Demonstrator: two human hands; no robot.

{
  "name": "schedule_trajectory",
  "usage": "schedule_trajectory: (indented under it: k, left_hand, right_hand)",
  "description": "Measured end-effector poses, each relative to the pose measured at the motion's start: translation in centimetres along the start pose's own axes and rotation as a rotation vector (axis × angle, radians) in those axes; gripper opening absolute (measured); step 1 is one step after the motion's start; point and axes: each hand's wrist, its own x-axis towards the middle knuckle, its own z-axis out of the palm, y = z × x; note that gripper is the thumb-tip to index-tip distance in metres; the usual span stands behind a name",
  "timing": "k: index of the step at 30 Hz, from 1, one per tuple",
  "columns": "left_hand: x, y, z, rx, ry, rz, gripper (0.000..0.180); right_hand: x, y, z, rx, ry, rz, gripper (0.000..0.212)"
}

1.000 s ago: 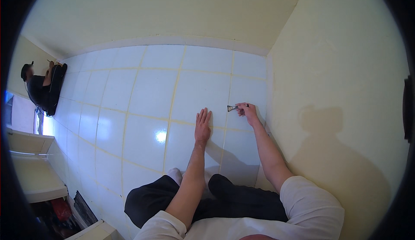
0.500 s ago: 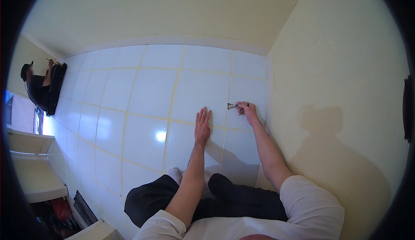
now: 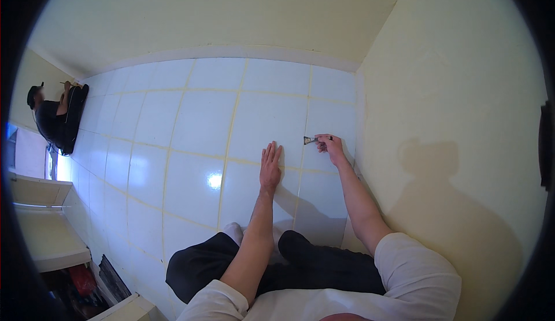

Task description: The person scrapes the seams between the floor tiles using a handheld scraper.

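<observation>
In my right hand (image 3: 330,146) is a small scraper (image 3: 310,140) with a flared blade, its handle gripped in the curled fingers. The blade points left and meets the yellowish grout line between two white floor tiles, close to the right wall. To the left of it, my left hand (image 3: 270,168) lies flat on a neighbouring tile (image 3: 270,118), palm down and fingers stretched away from me. That hand holds nothing. Yellowish grout (image 3: 233,113) runs between the glossy tiles around both hands.
Cream walls rise at the far side (image 3: 231,14) and at the right (image 3: 439,89), meeting in a corner. A person in dark clothes (image 3: 58,113) sits low by the far left wall. Shelving (image 3: 52,234) with stored items stands at lower left. My bent legs (image 3: 324,269) are close below.
The scraper blade has tilted slightly at the grout line and its face looks darker. My left hand rests on the same spot.
</observation>
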Motion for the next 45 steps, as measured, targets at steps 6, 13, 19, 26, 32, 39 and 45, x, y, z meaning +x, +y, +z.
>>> schedule_trajectory:
  k: [6,13,19,26,32,39,45]
  left_hand:
    - [0.24,-0.17,0.21,0.015,0.007,0.006,0.078]
    - [0.14,-0.21,0.24,0.021,-0.003,0.003,0.078]
    - [0.18,0.01,0.0,0.02,-0.005,-0.002,0.079]
    - [0.25,0.4,-0.11,0.018,-0.004,0.0,0.08]
    - [0.0,-0.11,-0.23,0.044,0.003,0.001,0.08]
    - [0.21,0.23,-0.13,0.013,0.004,0.002,0.079]
    - [0.18,0.37,-0.18,0.025,0.016,0.005,0.08]
  right_hand:
    - [0.3,-0.13,-0.06,-0.049,-0.035,-0.005,0.021]
    - [0.47,0.23,-0.2,-0.02,-0.028,-0.002,0.021]
    - [0.42,0.11,-0.16,-0.046,-0.022,0.002,0.021]
    - [0.44,0.19,-0.4,-0.039,-0.015,-0.001,0.021]
    - [-0.04,-0.14,0.39,-0.032,-0.02,-0.006,0.021]
    - [0.36,0.01,-0.16,-0.021,-0.023,0.003,0.021]
    - [0.28,-0.01,-0.16,-0.032,-0.016,-0.004,0.022]
